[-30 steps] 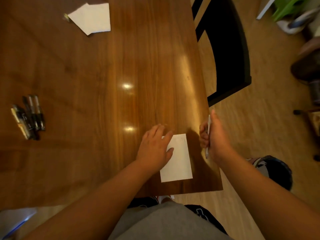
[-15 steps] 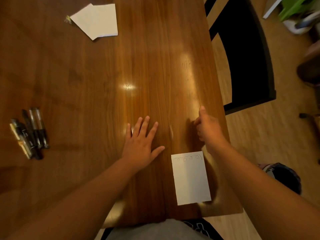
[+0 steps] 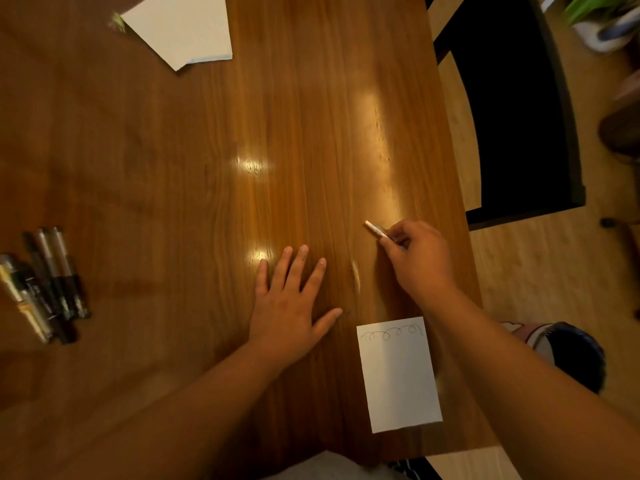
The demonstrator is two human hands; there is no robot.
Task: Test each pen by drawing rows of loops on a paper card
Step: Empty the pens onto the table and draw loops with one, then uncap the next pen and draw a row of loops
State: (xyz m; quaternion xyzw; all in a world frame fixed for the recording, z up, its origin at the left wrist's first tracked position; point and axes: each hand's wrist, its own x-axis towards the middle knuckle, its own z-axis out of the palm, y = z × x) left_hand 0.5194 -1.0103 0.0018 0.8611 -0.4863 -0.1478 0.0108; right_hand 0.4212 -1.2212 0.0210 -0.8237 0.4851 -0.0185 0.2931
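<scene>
One row of loops point(image 3: 391, 333) on paper card point(image 3: 401, 379)

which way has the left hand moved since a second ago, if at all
Yes: the left hand has slid left off the card and now lies flat on the table, apart from it.

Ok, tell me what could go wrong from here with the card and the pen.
1. The paper card lies unheld near the edge of the table; the left hand presses bare wood beside it, so the card may slide under the next stroke.
2. The right forearm passes close by the card and could brush it off.
3. The right hand holds the pen over bare wood; a stray tip might mark the table.
</scene>
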